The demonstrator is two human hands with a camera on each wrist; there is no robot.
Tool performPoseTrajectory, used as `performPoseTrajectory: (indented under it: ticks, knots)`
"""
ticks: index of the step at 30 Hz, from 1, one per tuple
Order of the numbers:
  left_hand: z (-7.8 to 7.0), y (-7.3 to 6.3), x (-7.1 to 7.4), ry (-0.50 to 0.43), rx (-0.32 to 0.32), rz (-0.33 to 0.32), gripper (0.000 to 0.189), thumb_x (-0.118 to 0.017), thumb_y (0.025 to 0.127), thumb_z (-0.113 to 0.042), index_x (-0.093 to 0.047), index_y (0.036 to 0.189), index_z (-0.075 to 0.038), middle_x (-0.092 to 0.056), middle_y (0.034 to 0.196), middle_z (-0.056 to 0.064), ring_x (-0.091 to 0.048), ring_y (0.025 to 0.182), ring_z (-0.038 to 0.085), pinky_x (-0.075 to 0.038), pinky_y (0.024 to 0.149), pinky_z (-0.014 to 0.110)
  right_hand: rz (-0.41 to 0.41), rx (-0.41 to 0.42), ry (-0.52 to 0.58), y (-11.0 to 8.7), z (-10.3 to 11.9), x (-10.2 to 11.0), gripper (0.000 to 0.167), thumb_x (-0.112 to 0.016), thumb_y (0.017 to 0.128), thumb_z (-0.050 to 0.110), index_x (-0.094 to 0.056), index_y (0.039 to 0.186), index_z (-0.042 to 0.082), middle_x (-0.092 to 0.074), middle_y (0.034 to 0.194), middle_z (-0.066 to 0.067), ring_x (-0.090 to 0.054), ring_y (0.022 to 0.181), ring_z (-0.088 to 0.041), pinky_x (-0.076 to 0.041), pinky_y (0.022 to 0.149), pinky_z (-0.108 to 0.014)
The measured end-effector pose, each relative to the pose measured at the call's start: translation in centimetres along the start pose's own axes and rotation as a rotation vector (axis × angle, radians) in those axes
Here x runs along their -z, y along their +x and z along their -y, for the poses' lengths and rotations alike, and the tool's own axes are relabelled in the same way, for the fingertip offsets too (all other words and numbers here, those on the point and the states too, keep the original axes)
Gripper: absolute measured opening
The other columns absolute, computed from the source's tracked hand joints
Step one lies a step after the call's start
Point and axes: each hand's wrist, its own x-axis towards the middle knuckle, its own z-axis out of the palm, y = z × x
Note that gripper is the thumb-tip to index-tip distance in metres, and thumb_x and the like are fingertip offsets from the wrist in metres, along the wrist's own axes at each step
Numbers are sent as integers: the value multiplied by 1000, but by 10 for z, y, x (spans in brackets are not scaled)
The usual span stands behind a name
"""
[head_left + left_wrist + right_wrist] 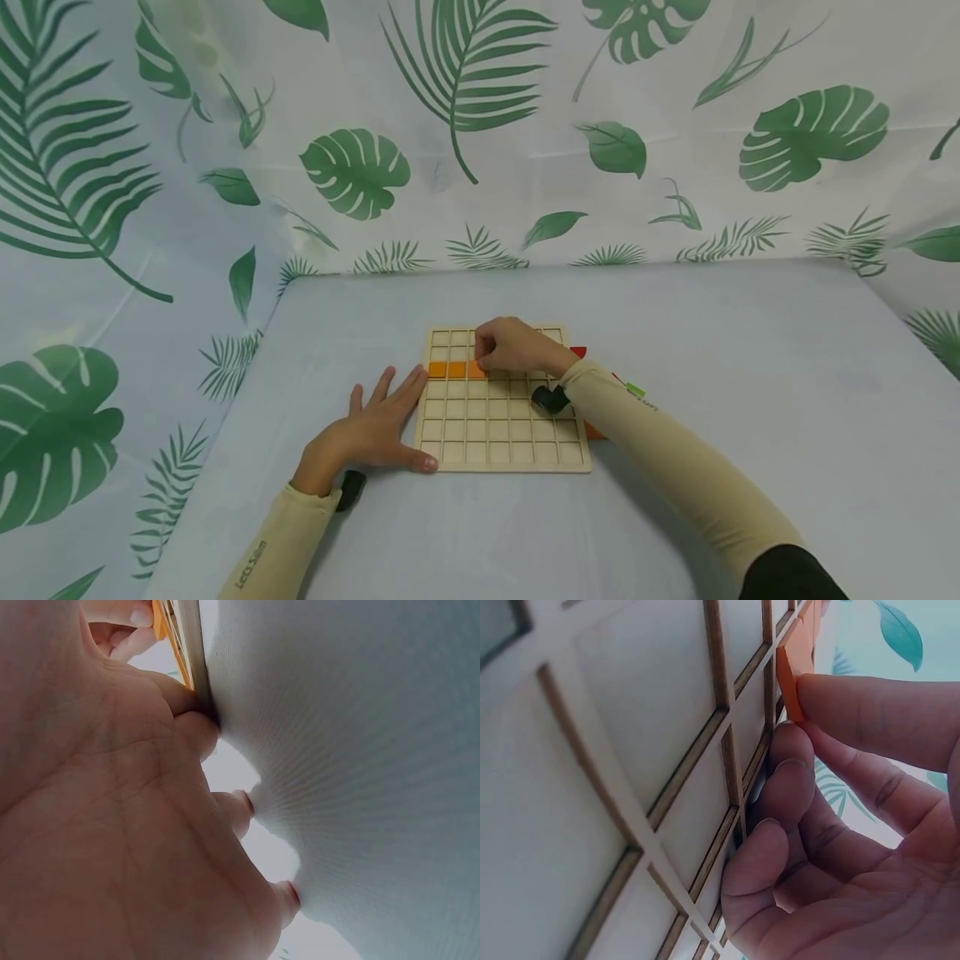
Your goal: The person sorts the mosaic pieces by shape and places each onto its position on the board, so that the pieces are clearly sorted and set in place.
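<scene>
A wooden grid board (502, 431) lies flat on the table, its square cells framed by raised strips. In its second row from the far edge, orange square tiles (457, 370) fill the leftmost cells. My right hand (517, 346) pinches another orange tile (789, 684) between thumb and fingertip at the third cell of that row. In the right wrist view this tile is tilted at the cell, and the other fingers curl close to the board. My left hand (375, 429) is spread at the board's left edge, with thumb and fingertips touching the edge and table.
Beyond the board's right side, partly hidden by my right forearm, lie a red piece (578, 352), a green piece (635, 389) and an orange piece (594, 432). A leaf-patterned curtain (510, 192) stands behind the pale table (750, 375).
</scene>
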Motion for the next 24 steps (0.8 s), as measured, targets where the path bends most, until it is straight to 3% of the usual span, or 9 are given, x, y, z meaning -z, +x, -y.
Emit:
performPoseTrajectory:
  ticks: [14,24]
  knots:
    - [-3,-2,2,-14,-10,1,133,-89,82,-60,-6,173,-10,-2,180,6,12,162,42,9,118,77,-19,-12,-18,-2,3,-1,15,-73,97,2,-69,85,8,-67,82,-1,-54,74,-16,-46,73,-33]
    - [-2,-2,1,-12,-2,2,134,-89,82,-61,-5,173,-10,-2,180,6,12,162,42,9,118,77,-43,-42,65,-8,-4,2,8,-70,102,9,-73,95,9,-69,88,0,-56,78,-17,-48,74,-34]
